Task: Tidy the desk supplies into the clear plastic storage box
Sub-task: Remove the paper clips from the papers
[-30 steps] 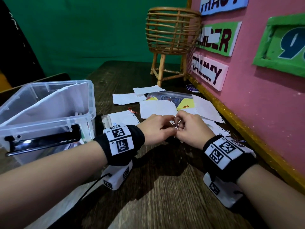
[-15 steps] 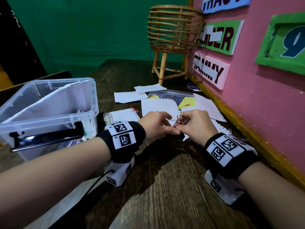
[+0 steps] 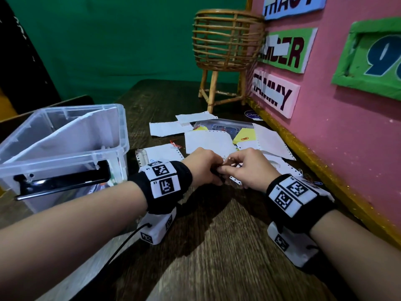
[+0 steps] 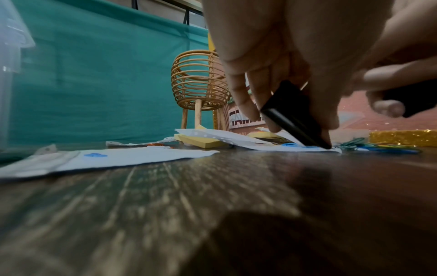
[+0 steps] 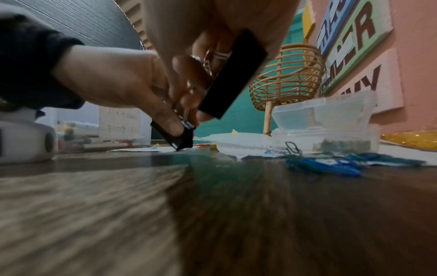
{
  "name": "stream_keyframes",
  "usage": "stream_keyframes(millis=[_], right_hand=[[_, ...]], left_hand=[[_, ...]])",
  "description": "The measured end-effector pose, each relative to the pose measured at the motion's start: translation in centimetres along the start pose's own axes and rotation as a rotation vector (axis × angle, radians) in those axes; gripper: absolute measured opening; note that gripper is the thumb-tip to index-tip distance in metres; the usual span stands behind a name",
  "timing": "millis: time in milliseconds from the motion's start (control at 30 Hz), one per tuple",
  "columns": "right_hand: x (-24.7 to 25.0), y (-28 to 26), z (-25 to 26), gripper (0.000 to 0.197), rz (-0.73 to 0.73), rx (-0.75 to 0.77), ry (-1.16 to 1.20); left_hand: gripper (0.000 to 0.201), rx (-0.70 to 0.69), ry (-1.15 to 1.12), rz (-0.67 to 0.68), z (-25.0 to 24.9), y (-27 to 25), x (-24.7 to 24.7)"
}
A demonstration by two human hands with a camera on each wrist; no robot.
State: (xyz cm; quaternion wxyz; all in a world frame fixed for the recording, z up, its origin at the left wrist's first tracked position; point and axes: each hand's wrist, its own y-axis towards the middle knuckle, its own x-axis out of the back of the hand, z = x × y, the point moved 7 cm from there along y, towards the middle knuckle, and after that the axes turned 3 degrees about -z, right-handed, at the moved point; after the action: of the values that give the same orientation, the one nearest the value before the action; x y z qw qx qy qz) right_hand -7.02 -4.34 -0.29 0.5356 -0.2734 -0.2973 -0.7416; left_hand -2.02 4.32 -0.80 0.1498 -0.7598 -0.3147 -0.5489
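The clear storage box sits at nine o'clock on the desk. At centre, the left hand pinches a black binder clip onto the papers. Toward three o'clock, the right hand grips another black clip.

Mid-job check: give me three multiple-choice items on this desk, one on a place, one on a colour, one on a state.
1. The clear storage box stands:
A) left of the left hand
B) against the pink wall
C) under the rattan basket

2. The clip in the left hand is:
A) blue
B) black
C) orange

3. The storage box top is:
A) lidded
B) taped over
C) open

Key: 1 A, the head view shows it left of that hand. 2 B, the left wrist view shows fingers round a black clip. 3 C, its rim is uncovered.
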Motion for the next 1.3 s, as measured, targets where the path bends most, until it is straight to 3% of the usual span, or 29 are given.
stream_keyframes(millis=[100,267,467,600,733,900,1000,1133,1300], right_hand=[[0.7,0.1,0.0,0.015,-0.093,0.014,0.037],[-0.9,0.4,-0.5,0.033,0.090,-0.002,-0.072],[-1.6,0.3,-0.9,0.046,0.167,-0.006,-0.124],[-1.6,-0.2,-1.9,0.070,0.218,-0.089,-0.267],[-1.2,-0.3,-3.1,0.069,0.237,-0.208,-0.398],[-0.7,0.2,-3.0,0.077,0.125,-0.180,-0.183],[-1.3,0.2,-2.6,0.085,0.170,-0.136,-0.113],[-1.8,0.2,-2.6,0.076,0.232,-0.129,-0.101],[-1.5,0.3,-2.2,0.079,0.195,-0.091,-0.084]], left_hand=[[0.019,0.023,-0.054,-0.057,0.2,0.1,0.4],[0.021,0.044,-0.061,-0.081,0.6,0.2,0.5],[0.027,-0.009,-0.051,0.073,-0.2,-0.2,-0.6],[0.026,-0.009,-0.073,0.079,-0.2,-0.3,-0.5],[0.022,0.003,-0.095,0.042,-0.1,-0.1,-0.3],[0.019,-0.018,-0.144,0.050,-0.3,-0.1,-0.3],[0.018,-0.035,-0.155,0.028,-0.5,-0.2,-0.3],[0.022,-0.044,-0.197,-0.010,-0.6,-0.3,0.0],[0.028,-0.037,-0.299,-0.022,-0.7,-0.3,0.2]])
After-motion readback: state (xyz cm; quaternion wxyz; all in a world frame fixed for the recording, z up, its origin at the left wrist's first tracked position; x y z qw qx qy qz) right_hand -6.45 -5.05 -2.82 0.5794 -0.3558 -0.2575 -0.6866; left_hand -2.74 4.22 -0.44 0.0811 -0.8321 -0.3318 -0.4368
